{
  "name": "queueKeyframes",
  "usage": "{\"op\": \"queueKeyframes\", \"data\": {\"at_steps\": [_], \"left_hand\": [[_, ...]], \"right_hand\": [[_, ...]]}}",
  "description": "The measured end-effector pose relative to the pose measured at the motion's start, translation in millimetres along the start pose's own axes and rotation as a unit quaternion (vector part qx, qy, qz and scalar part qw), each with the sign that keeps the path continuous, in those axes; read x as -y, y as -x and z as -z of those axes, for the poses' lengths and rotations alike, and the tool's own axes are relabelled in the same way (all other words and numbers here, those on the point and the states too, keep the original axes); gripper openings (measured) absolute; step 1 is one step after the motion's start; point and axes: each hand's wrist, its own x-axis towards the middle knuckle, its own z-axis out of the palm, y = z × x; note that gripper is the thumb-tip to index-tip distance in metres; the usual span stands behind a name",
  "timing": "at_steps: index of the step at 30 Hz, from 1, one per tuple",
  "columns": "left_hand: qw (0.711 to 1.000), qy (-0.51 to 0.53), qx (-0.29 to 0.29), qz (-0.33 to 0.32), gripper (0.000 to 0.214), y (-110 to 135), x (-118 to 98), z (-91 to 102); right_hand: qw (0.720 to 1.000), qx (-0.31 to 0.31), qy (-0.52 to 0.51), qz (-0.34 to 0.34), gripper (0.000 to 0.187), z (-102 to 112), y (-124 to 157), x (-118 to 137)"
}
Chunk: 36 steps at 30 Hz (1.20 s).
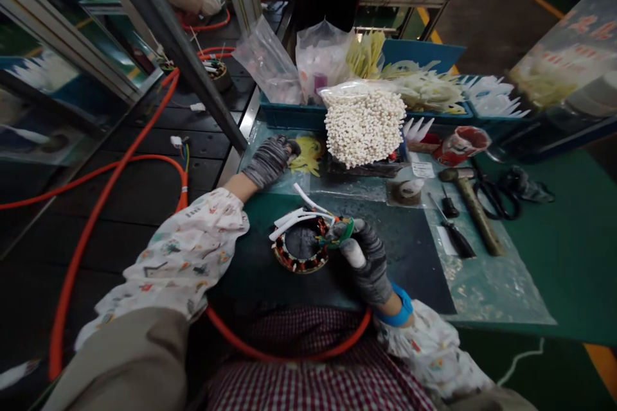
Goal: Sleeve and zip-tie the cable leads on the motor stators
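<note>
Right hand point(367, 255) has fingers closed on a green piece point(343, 235) at the right edge of a wound ring point(301, 266), itself flat on the worktop point(569, 225) before the wearer; left hand point(270, 162) half-curled beside yellow strips point(309, 154), grip unclear.

Person's hands: two, left hand point(270, 160) and right hand point(370, 262)
Wound ring point(299, 264) on the table point(559, 250): one
White tubes point(292, 219) on it: at least three
Yellow strips point(308, 154): several, overlapping
White sticks point(365, 128): one bundle, too many to count
Hammer point(475, 209): one
Scissors point(482, 182): one pair
Blue wristband point(401, 309): one
</note>
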Motion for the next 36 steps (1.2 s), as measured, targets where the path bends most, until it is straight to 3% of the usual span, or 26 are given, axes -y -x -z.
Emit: {"op": "queueKeyframes", "data": {"at_steps": [3,7,11,16,22,27,31,34,36], "left_hand": [[0.997,0.031,-0.067,0.004,0.034,26.8,-11.2,19.2],[0.989,0.057,-0.136,-0.028,0.033,80.9,-50.2,43.6],[0.957,0.054,-0.207,-0.196,0.032,123.3,-94.5,46.1],[0.949,0.038,-0.231,-0.212,0.029,127.4,-121.4,31.3],[0.940,0.068,-0.224,-0.250,0.028,120.2,-122.4,35.9],[0.936,0.136,-0.213,-0.245,0.026,121.5,-127.8,36.5],[0.942,0.206,-0.179,-0.197,0.024,136.5,-124.0,37.5],[0.942,0.291,-0.162,-0.037,0.022,149.4,-103.6,38.6],[0.929,0.336,-0.136,0.075,0.038,151.5,-84.1,38.2]], "right_hand": [[1.000,-0.021,-0.004,-0.004,0.037,-1.4,-0.3,-0.3],[0.998,-0.056,0.006,-0.041,0.038,-4.0,-1.6,6.4],[0.992,-0.101,0.046,-0.063,0.046,-6.5,-3.2,15.2],[0.992,-0.110,0.049,-0.044,0.045,-6.9,-0.9,15.2],[0.992,-0.106,0.061,0.013,0.033,-3.0,3.6,9.4],[0.994,-0.086,0.054,0.050,0.033,1.1,10.2,7.0],[0.994,-0.075,0.050,0.066,0.028,-0.8,18.6,7.1],[0.989,-0.068,0.045,0.124,0.025,1.8,18.7,8.3],[0.985,-0.017,0.085,0.152,0.023,5.5,13.0,12.1]]}}
